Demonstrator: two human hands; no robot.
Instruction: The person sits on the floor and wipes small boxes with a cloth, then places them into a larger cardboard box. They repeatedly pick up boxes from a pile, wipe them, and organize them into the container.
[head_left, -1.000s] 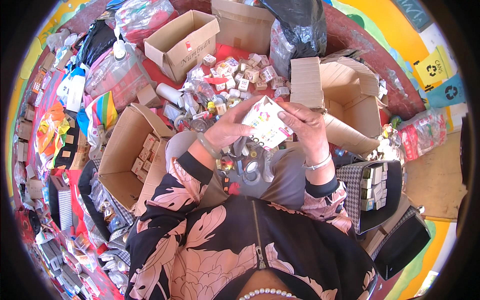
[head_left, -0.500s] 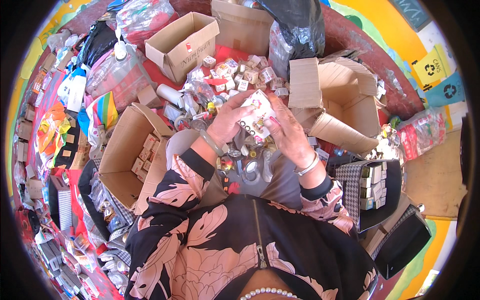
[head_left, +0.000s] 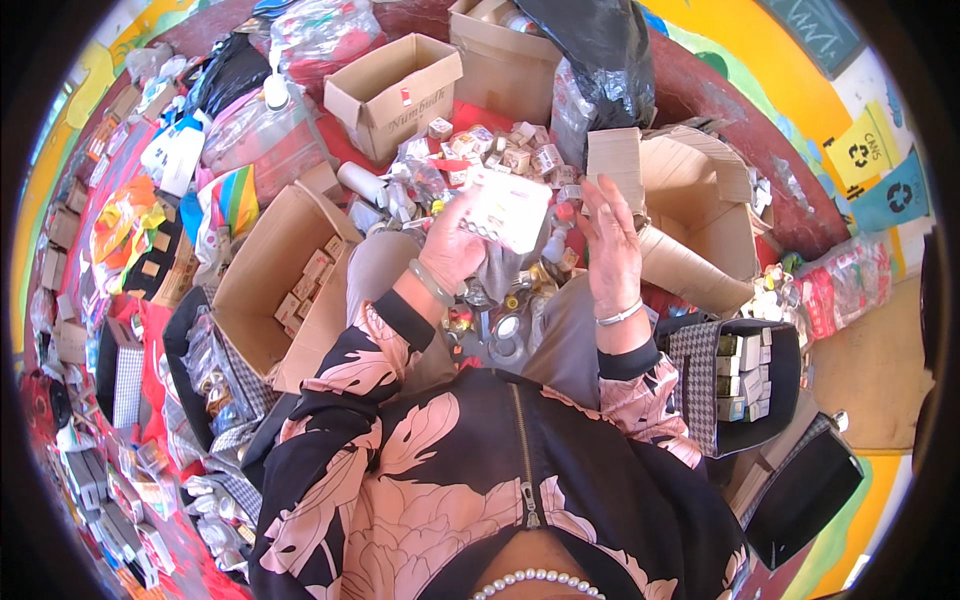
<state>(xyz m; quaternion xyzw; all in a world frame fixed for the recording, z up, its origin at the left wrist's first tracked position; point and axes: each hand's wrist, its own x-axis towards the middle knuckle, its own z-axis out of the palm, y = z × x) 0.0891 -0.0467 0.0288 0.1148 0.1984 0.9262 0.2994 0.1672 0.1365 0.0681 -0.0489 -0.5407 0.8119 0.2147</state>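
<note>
A white printed box with a pattern of small marks is held up in front of me, its top washed out by bright light. My left hand grips it by the left side. My right hand stands apart from it on the right, fingers extended and holding nothing. Beyond the hands lies a heap of small boxes. Below them, between my knees, is a jumble of small plastic and metal pieces.
To the left, a tilted cardboard box holds several small cartons. An open cardboard box stands at the right, above a checked bin with stacked cartons. Another cardboard box sits far, beside a black plastic bag.
My right hand has let go of the white box and moved off to the right. The left hand keeps the box, and the whole view has shifted slightly.
</note>
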